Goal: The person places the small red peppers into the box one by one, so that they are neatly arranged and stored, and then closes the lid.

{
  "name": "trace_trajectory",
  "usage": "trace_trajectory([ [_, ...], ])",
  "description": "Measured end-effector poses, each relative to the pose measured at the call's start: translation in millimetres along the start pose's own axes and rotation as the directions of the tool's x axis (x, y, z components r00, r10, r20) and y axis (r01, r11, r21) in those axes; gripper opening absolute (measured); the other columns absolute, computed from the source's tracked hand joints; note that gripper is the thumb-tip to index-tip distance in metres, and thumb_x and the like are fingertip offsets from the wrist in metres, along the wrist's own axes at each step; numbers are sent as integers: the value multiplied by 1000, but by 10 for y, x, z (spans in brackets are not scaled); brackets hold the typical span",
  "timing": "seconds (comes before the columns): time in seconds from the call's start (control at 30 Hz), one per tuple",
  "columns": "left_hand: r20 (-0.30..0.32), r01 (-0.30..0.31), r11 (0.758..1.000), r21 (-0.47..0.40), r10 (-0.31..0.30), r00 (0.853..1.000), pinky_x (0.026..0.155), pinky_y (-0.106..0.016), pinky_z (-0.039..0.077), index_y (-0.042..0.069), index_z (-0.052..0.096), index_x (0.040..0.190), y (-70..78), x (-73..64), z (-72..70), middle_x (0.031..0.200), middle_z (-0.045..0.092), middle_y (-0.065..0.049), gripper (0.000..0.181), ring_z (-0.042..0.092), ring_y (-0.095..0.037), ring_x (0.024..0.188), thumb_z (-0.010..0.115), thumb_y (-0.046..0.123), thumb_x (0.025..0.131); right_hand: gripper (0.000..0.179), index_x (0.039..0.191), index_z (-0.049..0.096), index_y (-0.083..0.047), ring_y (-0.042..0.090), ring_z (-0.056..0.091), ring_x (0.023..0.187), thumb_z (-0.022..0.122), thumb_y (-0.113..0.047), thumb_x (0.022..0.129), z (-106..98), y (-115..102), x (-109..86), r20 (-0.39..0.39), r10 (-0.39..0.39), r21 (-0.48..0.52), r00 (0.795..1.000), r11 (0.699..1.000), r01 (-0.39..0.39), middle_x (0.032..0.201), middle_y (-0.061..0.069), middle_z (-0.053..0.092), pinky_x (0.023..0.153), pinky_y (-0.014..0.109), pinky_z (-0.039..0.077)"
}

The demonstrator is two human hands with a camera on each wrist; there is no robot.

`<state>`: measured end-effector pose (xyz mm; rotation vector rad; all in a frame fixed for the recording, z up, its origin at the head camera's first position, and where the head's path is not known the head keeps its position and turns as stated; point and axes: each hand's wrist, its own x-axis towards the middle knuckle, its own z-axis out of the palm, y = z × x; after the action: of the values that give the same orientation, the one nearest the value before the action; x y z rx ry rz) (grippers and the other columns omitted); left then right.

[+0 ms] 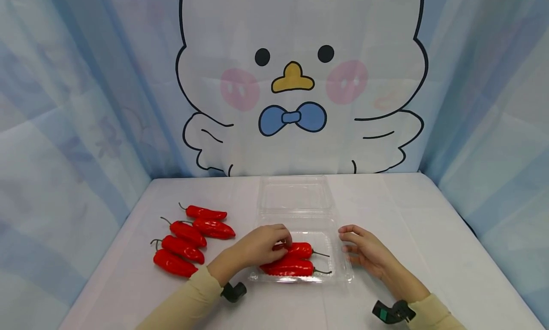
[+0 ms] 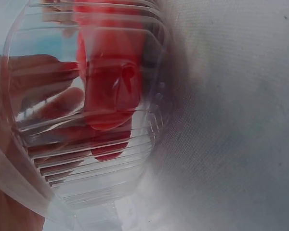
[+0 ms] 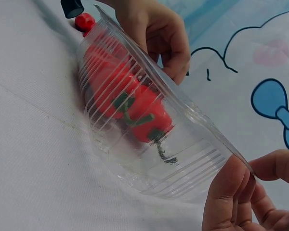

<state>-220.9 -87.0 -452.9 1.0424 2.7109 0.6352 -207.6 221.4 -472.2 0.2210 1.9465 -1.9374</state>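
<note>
Red pepper | my left hand grips nine-o'clock end | right hand pinches box rim, three o'clock | advise gentle release

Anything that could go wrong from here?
The right hand pinches the thin rim of the clear box; an uneven pull might tilt or slide it.
The left hand holds the rear pepper in the box; it might roll when released.
Five loose peppers lie outside; if added, they could crowd the box and block the open lid.
</note>
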Motion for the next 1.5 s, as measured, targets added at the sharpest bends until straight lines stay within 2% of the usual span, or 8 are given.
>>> trace_trajectory([
  [0.33,-7,5,1000,-3,-5,1000,91,-22,57,22,71,114,-16,-40,-20,109,70,8,21,62,-4,94,76,23,94,26,124,53,-7,12,58,81,61,-19,102,10,-2,2,1,-1,1,1000,1000,1,106,2,54,63,21,53],
  [0.63,-14,36,999,10,-36,999,92,-24,58,21,71,114,-30,-94,-60,112,70,5,23,64,-9,99,77,23,92,28,126,52,-6,11,57,82,59,-19,103,7,-13,-6,3,3,-1,1000,1000,-3,105,2,55,63,20,54],
  [0.9,-83,45,998,52,-40,996,98,-32,57,21,70,112,-78,-125,-76,117,69,4,21,59,-15,116,77,22,92,25,124,53,-7,12,57,82,59,-19,103,3,-12,-7,3,6,5,1000,1000,-6,104,1,55,63,20,54],
  [1.23,-140,84,996,34,-78,987,104,-37,55,19,67,123,-143,-165,-122,130,65,0,33,57,-18,124,77,25,92,26,124,53,-7,10,57,80,61,-20,102,-3,-9,-3,7,-6,8,1000,1000,6,105,1,54,61,20,53],
  [1.37,-187,93,996,12,-89,978,106,-39,54,19,63,130,-163,-204,-129,134,64,0,43,56,-19,127,79,24,91,25,123,53,-8,11,57,80,61,-19,102,-1,-8,4,-2,-1,9,1000,1000,1,105,1,55,61,20,52],
  [1.5,-256,100,995,14,-93,962,106,-38,53,19,59,135,-187,-227,-140,135,62,1,51,56,-18,129,81,23,89,25,123,53,-8,11,57,81,60,-19,102,-2,-14,5,-2,-1,8,1000,1000,1,105,1,55,61,20,52],
])
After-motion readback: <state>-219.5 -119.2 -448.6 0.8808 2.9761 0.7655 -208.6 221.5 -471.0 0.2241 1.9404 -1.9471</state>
